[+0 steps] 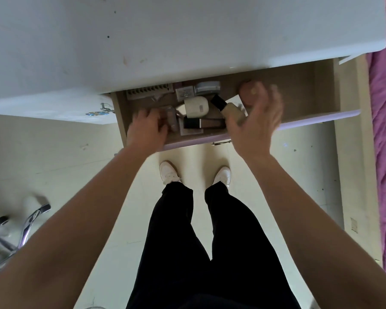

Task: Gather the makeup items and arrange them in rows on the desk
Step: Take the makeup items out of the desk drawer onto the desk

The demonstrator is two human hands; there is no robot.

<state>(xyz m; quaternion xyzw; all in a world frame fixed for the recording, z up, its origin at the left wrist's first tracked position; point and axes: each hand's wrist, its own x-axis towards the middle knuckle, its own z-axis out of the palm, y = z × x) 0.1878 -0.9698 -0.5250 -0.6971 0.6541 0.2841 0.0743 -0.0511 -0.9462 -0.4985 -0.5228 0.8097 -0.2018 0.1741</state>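
White laminate tabletop [165, 41]: rows not started. Makeup sits in the open brown wooden drawer [299, 92] under its front edge, bunched in the drawer's left half. Right hand [256, 123] is blurred, fingers spread, holding nothing, over the beige glass foundation bottle with black cap [230, 108]. Left hand [148, 128] is curled onto a slim pale tube [172, 118] by the left wall. Probably gripping, can't tell. One item per hand, lift straight up, clear the drawer front.

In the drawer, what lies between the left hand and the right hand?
In the head view: a white rounded case, a dark flat palette and a black-capped bottle.
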